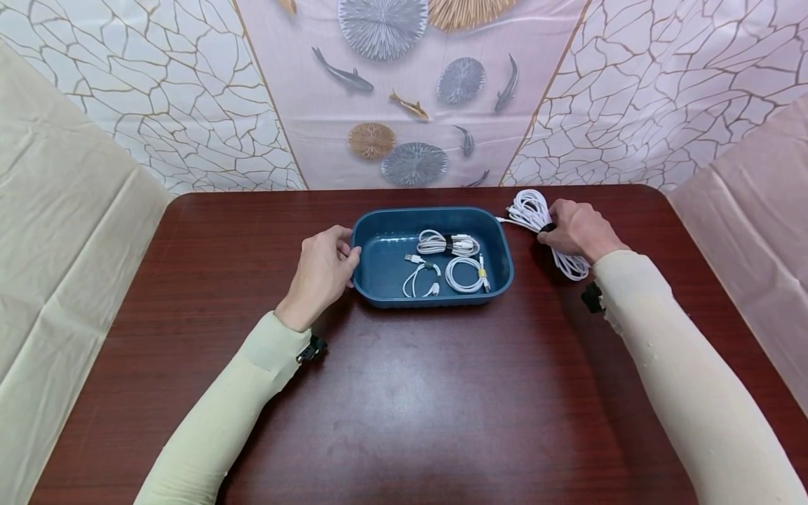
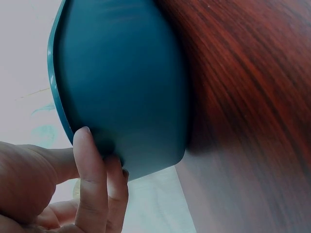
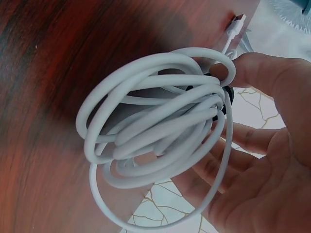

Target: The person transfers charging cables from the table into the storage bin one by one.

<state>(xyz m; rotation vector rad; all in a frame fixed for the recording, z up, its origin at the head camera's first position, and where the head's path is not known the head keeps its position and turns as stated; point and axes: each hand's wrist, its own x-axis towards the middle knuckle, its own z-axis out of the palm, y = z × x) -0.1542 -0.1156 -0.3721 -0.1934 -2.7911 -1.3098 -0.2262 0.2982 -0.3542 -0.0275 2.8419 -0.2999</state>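
A blue plastic bin (image 1: 379, 300) stands on the table with several coiled white cables inside. My left hand (image 1: 323, 270) grips its left end at the rim. In the left wrist view, fingers (image 2: 91, 179) lie against the bin's outer wall (image 2: 121, 87). My right hand (image 1: 583, 228) holds a large bundle of white cable (image 1: 530, 205) to the right of the bin, pinching it around its black strap (image 1: 548, 228). In the right wrist view, loops of the cable bundle (image 3: 160, 82) hang out past the hand, and a white plug (image 3: 236, 25) sticks out at the far side.
Inside the bin lie a cable coil with a black strap (image 1: 449, 244), a round coil with a yellow tie (image 1: 466, 275) and a short USB cable (image 1: 421, 275). The dark red wooden table (image 1: 404, 393) ends at a patterned backdrop (image 1: 404, 105).
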